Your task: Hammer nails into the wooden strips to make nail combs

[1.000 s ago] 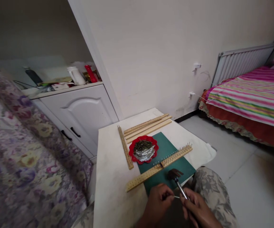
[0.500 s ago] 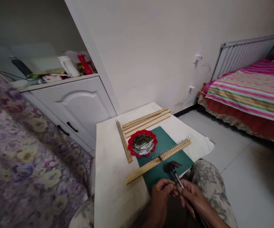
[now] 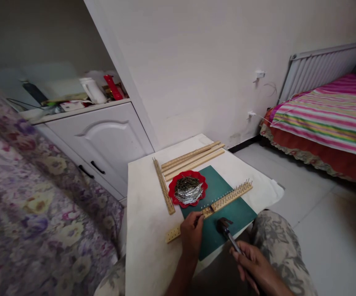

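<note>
My right hand [image 3: 253, 263] is wrapped round the handle of a claw hammer [image 3: 235, 243], whose dark head hangs over the front part of the green mat [image 3: 215, 238]. Against the wooden strip [image 3: 174, 234], left of its middle, my left hand [image 3: 192, 232] is closed in a pinch; what it pinches is too small to make out. Rows of upright nails [image 3: 233, 192] stand in the strip's right half, and small holes or dots mark its left end. Behind the strip sits a red scalloped dish [image 3: 172, 190] heaped with loose nails [image 3: 187, 190].
More wooden strips [image 3: 193, 158] lie at the back of the white-covered table [image 3: 147, 255], and another strip [image 3: 164, 187] lies left of the dish. A cabinet [image 3: 103, 139] stands behind on the left, a bed [image 3: 326, 119] on the right. My knee [image 3: 276, 234] is beside the table.
My left hand has moved away from my right hand, forward and left to the wooden strip. The right hand still holds the hammer, slightly lower and to the right. The view has shifted slightly.
</note>
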`<state>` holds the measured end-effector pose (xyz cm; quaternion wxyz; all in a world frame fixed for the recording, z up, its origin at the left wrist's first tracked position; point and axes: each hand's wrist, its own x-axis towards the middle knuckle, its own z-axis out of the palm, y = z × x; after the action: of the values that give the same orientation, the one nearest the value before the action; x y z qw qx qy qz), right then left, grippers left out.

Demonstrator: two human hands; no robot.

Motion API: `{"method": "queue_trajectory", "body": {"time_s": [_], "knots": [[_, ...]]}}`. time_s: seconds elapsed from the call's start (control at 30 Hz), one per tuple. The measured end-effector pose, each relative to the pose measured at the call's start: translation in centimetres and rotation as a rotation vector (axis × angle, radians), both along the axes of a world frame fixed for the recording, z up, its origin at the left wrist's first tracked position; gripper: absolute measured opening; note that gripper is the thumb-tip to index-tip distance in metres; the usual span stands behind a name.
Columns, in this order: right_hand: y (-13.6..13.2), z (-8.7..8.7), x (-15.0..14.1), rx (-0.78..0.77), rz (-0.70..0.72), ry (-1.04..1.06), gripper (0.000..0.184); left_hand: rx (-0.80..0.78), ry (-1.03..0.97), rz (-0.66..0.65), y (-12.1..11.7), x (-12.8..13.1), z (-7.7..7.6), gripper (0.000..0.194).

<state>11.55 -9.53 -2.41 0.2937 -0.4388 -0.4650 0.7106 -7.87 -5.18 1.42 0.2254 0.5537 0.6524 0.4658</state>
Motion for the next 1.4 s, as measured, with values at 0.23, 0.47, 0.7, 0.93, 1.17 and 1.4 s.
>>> {"method": "queue_trajectory", "body": {"time_s": [0.23, 0.47, 0.7, 0.93, 1.17, 1.4], "knots": [[0.1, 0.8, 0.0, -0.009, -0.013, 0.002, 0.042, 0.031, 0.068, -0.027, 0.6, 0.0, -0.7, 0.020], [0.2, 1.1, -0.2, -0.027, -0.017, 0.028, 0.043, 0.036, 0.079, -0.023, 0.7, -0.1, -0.7, 0.019], [0.1, 1.0, -0.1, 0.007, 0.006, 0.008, 0.044, 0.044, 0.152, -0.060, 0.6, 0.1, -0.4, 0.019], [1.1, 4.4, -0.6, 0.087, 0.068, 0.022, 0.037, 0.000, 0.198, -0.075, 0.6, 0.0, -0.8, 0.018], [2.7, 7.1, -3.0, 0.185, 0.111, -0.025, 0.029, -0.022, 0.189, -0.065, 0.5, -0.1, -0.6, 0.016], [2.8, 6.4, -3.4, 0.213, 0.111, -0.096, 0.029, -0.034, 0.176, -0.074, 0.5, -0.1, -0.9, 0.017]]}}
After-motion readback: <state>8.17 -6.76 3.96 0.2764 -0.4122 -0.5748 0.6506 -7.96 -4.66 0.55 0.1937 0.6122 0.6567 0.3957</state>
